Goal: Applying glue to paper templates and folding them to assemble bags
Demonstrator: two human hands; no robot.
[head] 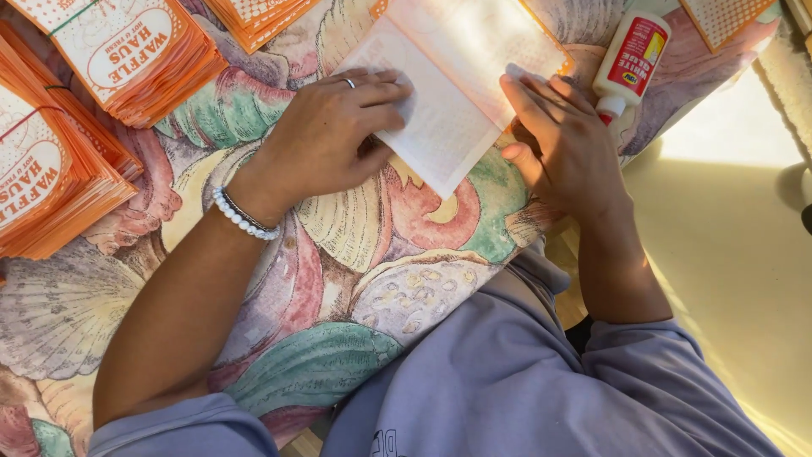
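A flat orange-and-white paper bag (pixel 461 80) lies on the table with a folded flap across it. My left hand (pixel 334 131), with a ring and a bead bracelet, presses flat on the bag's near left corner. My right hand (pixel 562 140) rests palm down on the bag's right edge, fingers together along the fold. Neither hand grips anything. A white glue bottle (pixel 630 59) with a red label lies just beyond my right hand, its nozzle pointing toward it.
Stacks of orange printed paper bags (pixel 127 51) sit at the left and along the top edge. A floral, shell-patterned cloth (pixel 355 254) covers the table. The table's edge runs along the right, with pale floor (pixel 744 220) beyond.
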